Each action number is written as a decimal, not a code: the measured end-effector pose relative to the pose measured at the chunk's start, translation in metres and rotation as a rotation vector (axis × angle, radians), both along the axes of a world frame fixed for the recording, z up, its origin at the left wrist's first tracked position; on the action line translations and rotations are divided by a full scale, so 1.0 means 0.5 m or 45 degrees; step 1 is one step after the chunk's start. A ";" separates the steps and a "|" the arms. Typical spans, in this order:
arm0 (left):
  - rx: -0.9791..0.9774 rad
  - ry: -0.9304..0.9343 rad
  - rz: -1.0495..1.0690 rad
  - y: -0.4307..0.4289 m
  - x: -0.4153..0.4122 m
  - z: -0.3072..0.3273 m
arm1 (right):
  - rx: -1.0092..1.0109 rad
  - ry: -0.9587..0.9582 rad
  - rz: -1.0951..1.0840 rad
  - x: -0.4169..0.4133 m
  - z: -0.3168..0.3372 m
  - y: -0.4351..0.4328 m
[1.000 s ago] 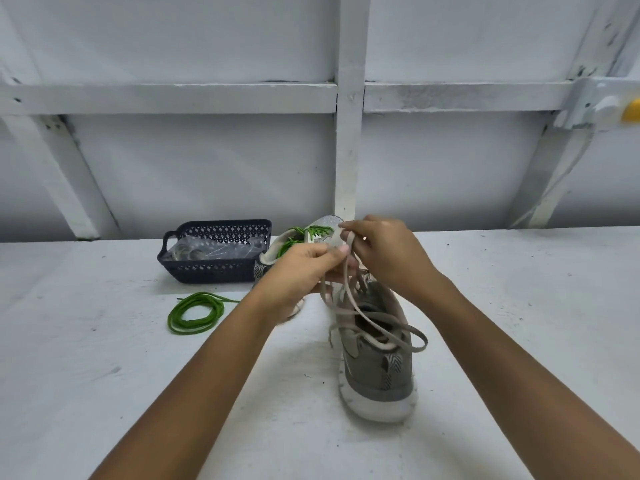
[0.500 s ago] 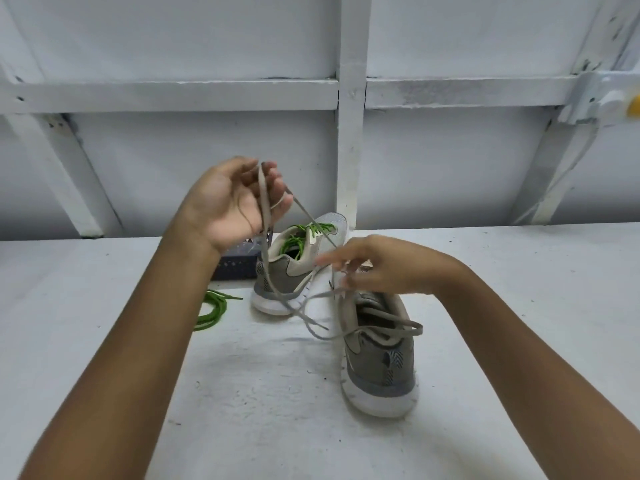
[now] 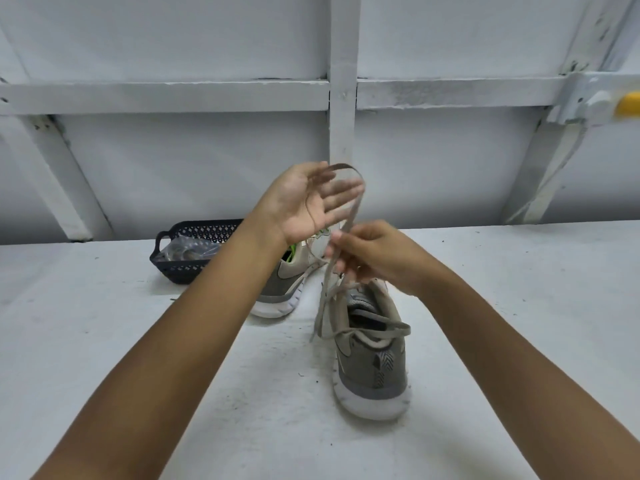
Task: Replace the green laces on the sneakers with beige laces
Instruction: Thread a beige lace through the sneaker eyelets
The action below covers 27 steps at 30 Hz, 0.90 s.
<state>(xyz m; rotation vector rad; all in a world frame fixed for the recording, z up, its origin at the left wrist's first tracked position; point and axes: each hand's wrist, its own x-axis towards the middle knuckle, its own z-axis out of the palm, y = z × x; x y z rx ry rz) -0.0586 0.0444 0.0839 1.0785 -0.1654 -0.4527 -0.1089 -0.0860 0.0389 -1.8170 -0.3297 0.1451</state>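
Observation:
A grey sneaker stands heel toward me on the white table, threaded with a beige lace. My left hand is raised above it, palm toward me and fingers straight, with a loop of the beige lace draped over the blurred fingertips. Just below, my right hand pinches both strands of that lace above the shoe's tongue. The second sneaker stands behind, a bit of its green lace showing; my left forearm hides much of it.
A dark perforated basket holding a clear plastic bag sits at the back left near the wall. White wall beams run behind the table. A yellow-tipped fitting sticks out at the upper right.
My left hand swung from the upper left to the centre and its fingers straightened, the lace loop now over the fingertips. My right hand rose off the shoe and pinched the strands.

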 end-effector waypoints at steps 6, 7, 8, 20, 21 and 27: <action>0.886 -0.238 0.041 -0.003 0.012 -0.114 | 0.517 0.198 -0.411 0.050 0.006 -0.079; 0.966 -0.300 0.056 -0.005 0.010 -0.128 | 0.572 0.235 -0.442 0.056 0.004 -0.090; 1.020 -0.357 0.069 -0.005 0.008 -0.139 | 0.608 0.258 -0.465 0.061 0.001 -0.098; 1.110 -0.613 -0.146 -0.035 -0.009 -0.146 | 0.706 0.266 -0.464 0.085 -0.009 -0.106; 1.138 -0.644 -0.120 -0.037 -0.010 -0.146 | 0.709 0.266 -0.469 0.086 -0.012 -0.108; 1.572 -1.139 -0.424 -0.017 -0.062 -0.134 | 0.689 0.273 -0.663 0.094 -0.043 -0.133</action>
